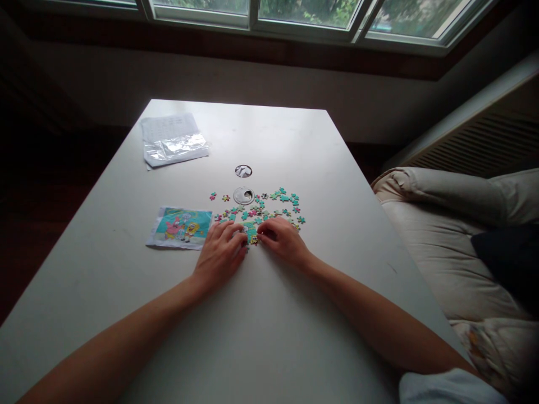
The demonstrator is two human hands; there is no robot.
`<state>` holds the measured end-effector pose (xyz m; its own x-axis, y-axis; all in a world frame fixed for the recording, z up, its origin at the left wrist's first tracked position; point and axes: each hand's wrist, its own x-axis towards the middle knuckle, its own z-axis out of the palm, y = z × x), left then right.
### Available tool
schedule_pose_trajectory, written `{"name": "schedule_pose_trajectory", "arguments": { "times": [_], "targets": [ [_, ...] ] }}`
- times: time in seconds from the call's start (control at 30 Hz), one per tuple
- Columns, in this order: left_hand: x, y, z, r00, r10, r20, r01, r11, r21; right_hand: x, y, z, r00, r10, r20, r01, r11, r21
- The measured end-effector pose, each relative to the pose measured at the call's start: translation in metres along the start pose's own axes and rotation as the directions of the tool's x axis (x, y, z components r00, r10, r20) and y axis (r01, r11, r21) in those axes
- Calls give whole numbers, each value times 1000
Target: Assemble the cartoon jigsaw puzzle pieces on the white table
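A small joined section of a jigsaw puzzle (250, 229), green with some yellow, lies on the table between my hands. My left hand (222, 247) rests at its left side, fingers bent and their tips against it; the thumb is mostly hidden. From the right, my right hand (283, 238) pinches at the section's edge, with thumb and forefinger closed at a puzzle piece that the fingers largely cover. A yellow piece (254, 239) shows just left of those fingertips. Many loose puzzle pieces (284, 197) in green, pink and yellow are scattered just beyond both hands.
Left of my left hand lies a picture sheet (181, 227) with cartoon figures. Papers with a clear plastic bag (177, 141) lie at the table's far left. Two round openings (243, 171) are set in the white table (261, 325). A padded seat (425, 241) stands along the right.
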<state>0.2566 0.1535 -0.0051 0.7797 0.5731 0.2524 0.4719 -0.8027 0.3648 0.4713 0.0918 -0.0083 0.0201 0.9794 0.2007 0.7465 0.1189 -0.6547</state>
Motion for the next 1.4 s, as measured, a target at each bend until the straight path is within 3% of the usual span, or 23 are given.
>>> {"name": "schedule_pose_trajectory", "arguments": {
  "times": [0.3,0.57,0.93,1.13,1.4],
  "targets": [
    [0,3,-2,1000,-5,21,5,1000,12,-2,6,-3,1000,-22,-4,22,1000,3],
    [0,1,-1,1000,-2,14,2,1000,12,-3,10,-16,991,-108,85,111,994,-26],
    [0,2,-1,1000,-10,27,9,1000,29,-4,9,-24,929,-316,193,346,926,-150],
    [0,1,-1,1000,-11,17,11,1000,23,-5,2,-23,906,-370,205,413,879,-240],
    [0,1,-1,1000,-14,5,14,1000,13,-7,3,-24,892,-383,239,432,878,-207]
  ]
}}
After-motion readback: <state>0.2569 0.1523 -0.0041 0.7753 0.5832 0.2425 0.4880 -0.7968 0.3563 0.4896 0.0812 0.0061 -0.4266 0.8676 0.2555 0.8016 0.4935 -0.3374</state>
